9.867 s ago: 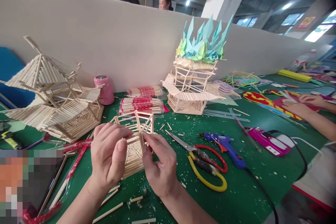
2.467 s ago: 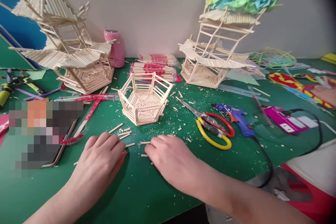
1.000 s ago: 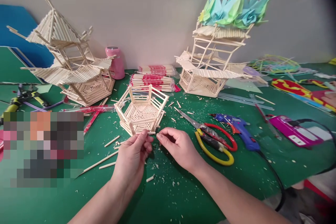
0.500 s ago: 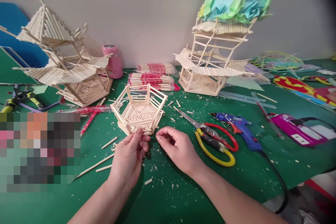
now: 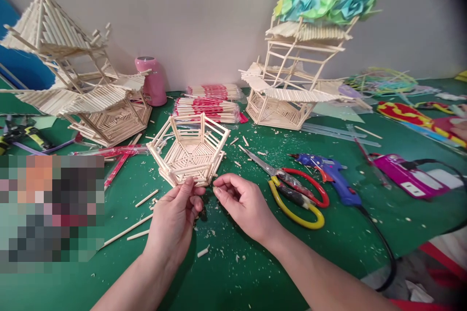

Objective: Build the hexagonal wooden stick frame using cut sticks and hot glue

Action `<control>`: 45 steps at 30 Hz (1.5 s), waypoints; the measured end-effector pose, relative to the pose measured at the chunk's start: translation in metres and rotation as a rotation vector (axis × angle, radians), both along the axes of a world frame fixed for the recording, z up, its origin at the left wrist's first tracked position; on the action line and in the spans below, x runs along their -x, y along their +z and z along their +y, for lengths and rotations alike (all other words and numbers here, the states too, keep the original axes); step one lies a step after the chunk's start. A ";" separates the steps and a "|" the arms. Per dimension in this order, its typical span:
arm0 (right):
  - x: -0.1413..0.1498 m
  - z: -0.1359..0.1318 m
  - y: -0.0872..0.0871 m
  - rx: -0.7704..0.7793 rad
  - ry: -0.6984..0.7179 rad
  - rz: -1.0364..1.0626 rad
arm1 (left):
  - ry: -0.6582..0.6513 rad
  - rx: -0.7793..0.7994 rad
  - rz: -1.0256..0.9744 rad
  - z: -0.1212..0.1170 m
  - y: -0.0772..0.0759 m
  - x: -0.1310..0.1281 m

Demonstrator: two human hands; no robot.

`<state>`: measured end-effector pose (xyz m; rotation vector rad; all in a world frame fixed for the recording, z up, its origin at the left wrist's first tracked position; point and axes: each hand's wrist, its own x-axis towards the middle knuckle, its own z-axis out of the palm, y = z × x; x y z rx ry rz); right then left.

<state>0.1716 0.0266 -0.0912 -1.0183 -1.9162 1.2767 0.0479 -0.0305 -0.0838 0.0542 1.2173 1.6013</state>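
Observation:
A six-sided frame of thin wooden sticks [image 5: 191, 153], with a slatted floor and low open railings, stands on the green table in front of me. My left hand [image 5: 175, 209] is closed at its near edge, the thumb pressed over the front railing and the other fingers curled below. Just right of that edge, my right hand [image 5: 239, 199] is pinched close to the front right corner. Whatever lies between its fingertips is too small to make out. Loose cut sticks [image 5: 127, 231] lie to the left of my left hand.
Scissors [image 5: 292, 189] and a blue glue gun [image 5: 333, 177] with a black cable lie to the right. Stick pavilions stand at the back left [image 5: 105, 99] and back right [image 5: 292, 92]. Between them are packs of sticks [image 5: 206, 109] and a pink bottle [image 5: 153, 82].
The view has shifted slightly, so everything appears a little further left and higher. Both hands keep nearly the same pose at the frame's front edge.

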 end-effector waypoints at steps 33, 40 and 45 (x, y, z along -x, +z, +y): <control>0.014 -0.005 -0.001 -0.162 -0.068 -0.069 | 0.004 0.013 0.013 0.001 -0.001 -0.002; 0.016 -0.003 -0.001 -0.135 -0.082 -0.097 | 0.002 0.005 0.016 0.001 0.000 -0.004; 0.015 -0.003 -0.001 -0.128 -0.066 -0.076 | -0.014 0.002 0.010 0.000 0.001 -0.006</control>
